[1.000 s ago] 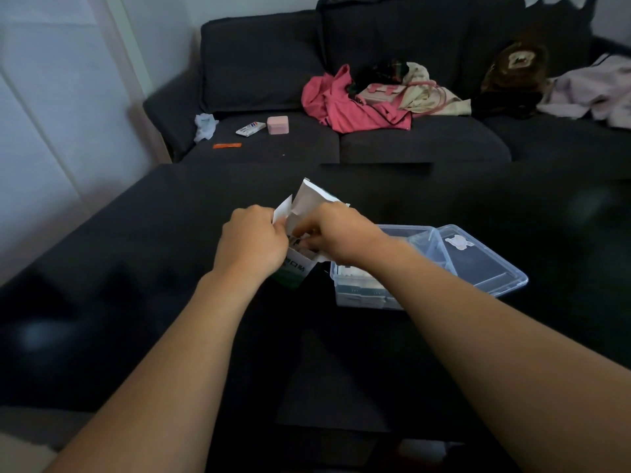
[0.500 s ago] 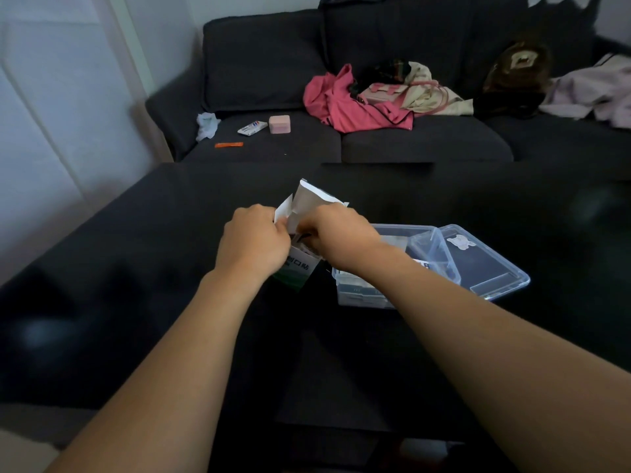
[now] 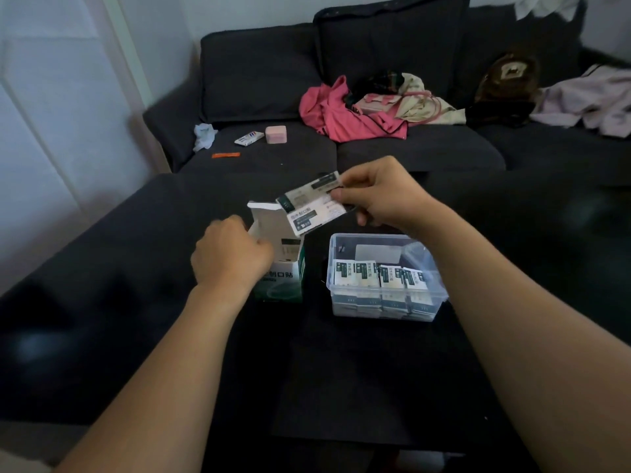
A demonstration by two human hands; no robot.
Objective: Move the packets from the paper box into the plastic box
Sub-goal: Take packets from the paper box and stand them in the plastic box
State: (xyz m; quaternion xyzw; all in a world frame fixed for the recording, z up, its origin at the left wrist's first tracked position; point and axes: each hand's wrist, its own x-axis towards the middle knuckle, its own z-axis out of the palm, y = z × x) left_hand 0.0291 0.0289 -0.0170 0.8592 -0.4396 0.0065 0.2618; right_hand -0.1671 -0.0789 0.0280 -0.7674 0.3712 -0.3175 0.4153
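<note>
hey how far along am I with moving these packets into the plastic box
Done: a row of packets already stands in the plastic box. In hand: the right hand pinches a few packets above the paper box, which the left hand grips. Left: dropping those in; at least one more shows inside the paper box.

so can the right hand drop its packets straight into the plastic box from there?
Probably yes. The right hand holds the packets just above and behind the plastic box, which is open on top with free space behind the upright row; nothing lies between.
</note>
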